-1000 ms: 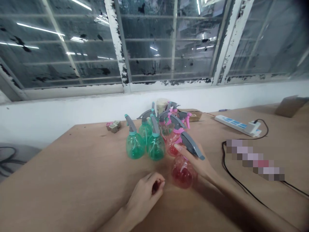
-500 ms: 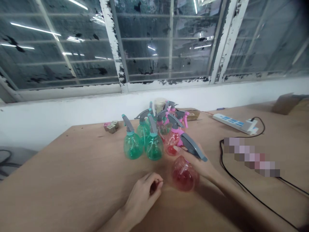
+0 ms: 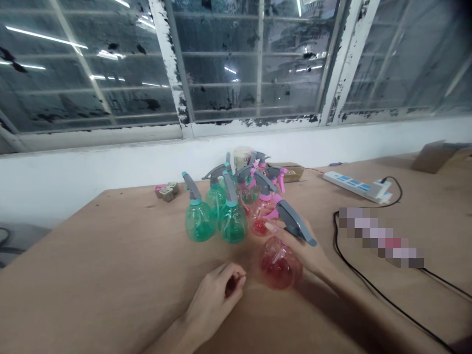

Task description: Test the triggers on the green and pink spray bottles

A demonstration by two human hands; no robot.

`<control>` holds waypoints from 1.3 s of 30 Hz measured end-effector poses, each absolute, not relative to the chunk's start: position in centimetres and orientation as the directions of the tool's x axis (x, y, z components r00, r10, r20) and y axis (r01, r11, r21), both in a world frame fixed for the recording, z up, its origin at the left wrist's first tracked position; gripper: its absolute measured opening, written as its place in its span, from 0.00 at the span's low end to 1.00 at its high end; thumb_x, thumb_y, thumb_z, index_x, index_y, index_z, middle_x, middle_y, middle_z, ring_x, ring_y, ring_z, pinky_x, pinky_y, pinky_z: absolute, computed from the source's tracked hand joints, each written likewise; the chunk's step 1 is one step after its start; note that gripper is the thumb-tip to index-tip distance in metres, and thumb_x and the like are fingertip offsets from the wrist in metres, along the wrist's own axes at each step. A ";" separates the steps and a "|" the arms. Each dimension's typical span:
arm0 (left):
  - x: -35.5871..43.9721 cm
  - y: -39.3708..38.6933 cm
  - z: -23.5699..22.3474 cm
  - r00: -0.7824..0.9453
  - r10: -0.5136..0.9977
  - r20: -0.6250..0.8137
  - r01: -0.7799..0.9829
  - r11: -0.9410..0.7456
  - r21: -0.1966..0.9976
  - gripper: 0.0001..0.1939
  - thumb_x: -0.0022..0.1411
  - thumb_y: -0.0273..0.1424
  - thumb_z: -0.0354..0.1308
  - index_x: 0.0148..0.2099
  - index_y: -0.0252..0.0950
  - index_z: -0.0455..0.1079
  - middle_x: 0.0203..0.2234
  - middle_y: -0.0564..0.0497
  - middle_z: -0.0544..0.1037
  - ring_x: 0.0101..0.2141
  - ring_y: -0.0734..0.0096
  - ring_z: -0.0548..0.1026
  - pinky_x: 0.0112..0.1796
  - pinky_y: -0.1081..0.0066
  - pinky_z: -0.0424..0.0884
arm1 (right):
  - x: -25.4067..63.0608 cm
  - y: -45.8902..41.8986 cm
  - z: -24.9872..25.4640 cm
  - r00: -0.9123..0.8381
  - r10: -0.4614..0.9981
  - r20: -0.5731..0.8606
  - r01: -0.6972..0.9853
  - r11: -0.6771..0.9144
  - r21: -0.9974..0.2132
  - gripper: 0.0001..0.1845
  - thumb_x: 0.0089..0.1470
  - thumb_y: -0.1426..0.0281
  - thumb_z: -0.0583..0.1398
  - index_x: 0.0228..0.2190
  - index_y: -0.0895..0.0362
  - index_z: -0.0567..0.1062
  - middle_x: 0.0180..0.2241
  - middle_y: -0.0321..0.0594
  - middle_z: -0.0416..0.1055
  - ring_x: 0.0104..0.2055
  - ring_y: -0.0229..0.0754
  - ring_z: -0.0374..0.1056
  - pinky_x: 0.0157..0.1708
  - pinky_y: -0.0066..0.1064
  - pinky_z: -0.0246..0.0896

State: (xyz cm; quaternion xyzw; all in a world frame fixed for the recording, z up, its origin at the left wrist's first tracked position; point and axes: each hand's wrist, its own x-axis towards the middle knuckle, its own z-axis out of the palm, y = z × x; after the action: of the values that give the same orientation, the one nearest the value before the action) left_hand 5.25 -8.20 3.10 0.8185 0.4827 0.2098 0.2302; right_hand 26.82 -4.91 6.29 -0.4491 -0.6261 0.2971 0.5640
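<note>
My right hand (image 3: 303,250) is closed around the neck of a red spray bottle (image 3: 279,265) with a grey and pink spray head. The bottle is tilted, its head leaning to the right. My left hand (image 3: 217,295) rests near the table's front, to the left of that bottle and apart from it. Its fingers curl in to meet the thumb, with nothing visible in the dark gap between. Just beyond stand green spray bottles (image 3: 232,223) with grey and teal heads, and another red spray bottle (image 3: 260,221), partly behind my right fingers. More bottles crowd behind, partly hidden.
A white power strip (image 3: 354,186) with a plugged-in adapter lies at right, its black cable (image 3: 354,269) running forward. Small grey and pink blocks (image 3: 167,191) sit at back left. A lidded cup (image 3: 242,156) and cardboard (image 3: 293,172) stand behind the bottles, near the wall.
The whole view has shifted slightly. My right hand keeps its hold on the tilted red spray bottle, and my left hand stays curled in the same place.
</note>
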 end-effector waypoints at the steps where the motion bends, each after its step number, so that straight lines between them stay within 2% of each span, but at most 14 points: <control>1: 5.2 -8.2 3.1 0.446 0.887 0.123 0.696 -0.430 0.575 0.08 0.63 0.30 0.47 0.36 0.40 0.67 0.27 0.55 0.75 0.26 0.73 0.72 0.27 0.77 0.63 | 26.8 -4.9 6.3 0.021 0.902 0.432 0.213 0.418 -0.883 0.17 0.48 0.60 0.62 0.40 0.53 0.73 0.28 0.37 0.74 0.34 0.49 0.72 0.37 0.41 0.68; 4: 5.2 -8.2 3.0 0.452 0.883 0.127 0.697 -0.439 0.567 0.08 0.63 0.30 0.47 0.37 0.40 0.67 0.28 0.55 0.74 0.26 0.73 0.72 0.27 0.77 0.63 | 26.8 -4.9 6.4 -0.021 0.905 0.425 0.185 0.421 -0.888 0.20 0.48 0.61 0.62 0.44 0.51 0.72 0.39 0.40 0.75 0.41 0.49 0.71 0.42 0.42 0.66; 8: 5.2 -8.3 3.0 0.456 0.881 0.125 0.694 -0.440 0.570 0.08 0.63 0.30 0.46 0.36 0.40 0.67 0.27 0.56 0.74 0.27 0.73 0.72 0.28 0.77 0.64 | 26.7 -5.0 6.6 -0.021 0.893 0.449 0.196 0.444 -0.874 0.20 0.48 0.62 0.62 0.45 0.50 0.72 0.44 0.41 0.73 0.41 0.47 0.71 0.44 0.43 0.65; 12: 5.3 -8.2 3.2 0.456 0.881 0.125 0.701 -0.442 0.560 0.08 0.63 0.30 0.47 0.35 0.39 0.67 0.27 0.56 0.74 0.27 0.73 0.72 0.27 0.77 0.63 | 26.7 -5.0 6.5 -0.011 0.890 0.455 0.205 0.447 -0.871 0.21 0.48 0.61 0.62 0.45 0.51 0.72 0.39 0.40 0.74 0.40 0.46 0.71 0.42 0.40 0.65; 21: 5.5 -8.3 3.4 0.446 0.887 0.122 0.708 -0.433 0.558 0.09 0.64 0.31 0.46 0.36 0.39 0.67 0.26 0.56 0.73 0.26 0.74 0.71 0.27 0.77 0.62 | 26.5 -5.3 6.4 0.003 0.902 0.432 0.193 0.423 -0.885 0.18 0.49 0.60 0.61 0.42 0.52 0.72 0.26 0.34 0.70 0.28 0.38 0.66 0.29 0.30 0.62; 26: 5.4 -8.4 3.3 0.445 0.887 0.126 0.704 -0.434 0.563 0.09 0.64 0.31 0.46 0.36 0.39 0.67 0.26 0.56 0.73 0.25 0.74 0.70 0.27 0.77 0.62 | 26.3 -5.3 6.6 0.019 0.897 0.441 0.193 0.429 -0.882 0.17 0.48 0.59 0.62 0.40 0.51 0.72 0.26 0.33 0.69 0.27 0.38 0.65 0.30 0.30 0.62; 32: 5.4 -8.2 3.3 0.450 0.886 0.114 0.712 -0.433 0.552 0.08 0.63 0.30 0.47 0.36 0.39 0.67 0.27 0.56 0.74 0.25 0.75 0.71 0.27 0.77 0.62 | 26.6 -5.8 7.8 -0.006 0.899 0.438 0.263 0.424 -0.867 0.11 0.48 0.59 0.61 0.31 0.53 0.71 0.25 0.33 0.69 0.25 0.38 0.64 0.27 0.30 0.61; 39: 5.4 -8.3 3.5 0.447 0.886 0.120 0.711 -0.434 0.554 0.09 0.64 0.31 0.46 0.35 0.39 0.67 0.28 0.56 0.74 0.26 0.75 0.71 0.27 0.78 0.62 | 27.2 -6.1 8.1 -0.036 0.918 0.396 0.258 0.391 -0.883 0.11 0.49 0.65 0.61 0.22 0.55 0.64 0.16 0.28 0.59 0.18 0.32 0.56 0.20 0.26 0.54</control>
State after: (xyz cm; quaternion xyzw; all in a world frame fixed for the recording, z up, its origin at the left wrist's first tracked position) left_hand 5.45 -8.27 3.54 0.8224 0.4856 0.2012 0.2177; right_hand 27.17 -6.07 8.06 -0.4538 -0.6478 0.3137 0.5255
